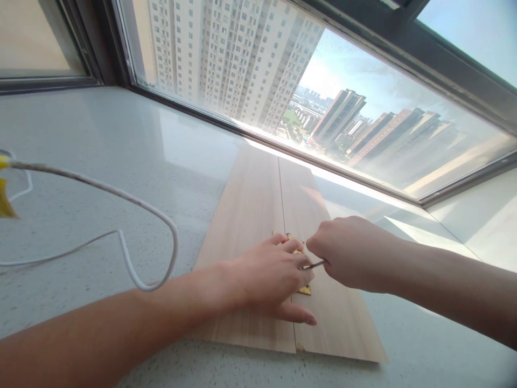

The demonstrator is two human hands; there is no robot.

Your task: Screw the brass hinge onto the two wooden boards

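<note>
Two light wooden boards lie side by side on a pale stone windowsill. A brass hinge sits over the seam between them, mostly hidden by my hands. My left hand lies on the boards with fingers stretched over the hinge, pressing it flat. My right hand is closed round a thin metal tool; its tip points at the hinge beside my left fingers. A second bit of brass shows at the seam on the boards' near edge.
A white cable loops over the sill left of the boards, with a yellow tag at the frame's left edge. A large window with a dark frame runs along the far side, with high-rise buildings outside.
</note>
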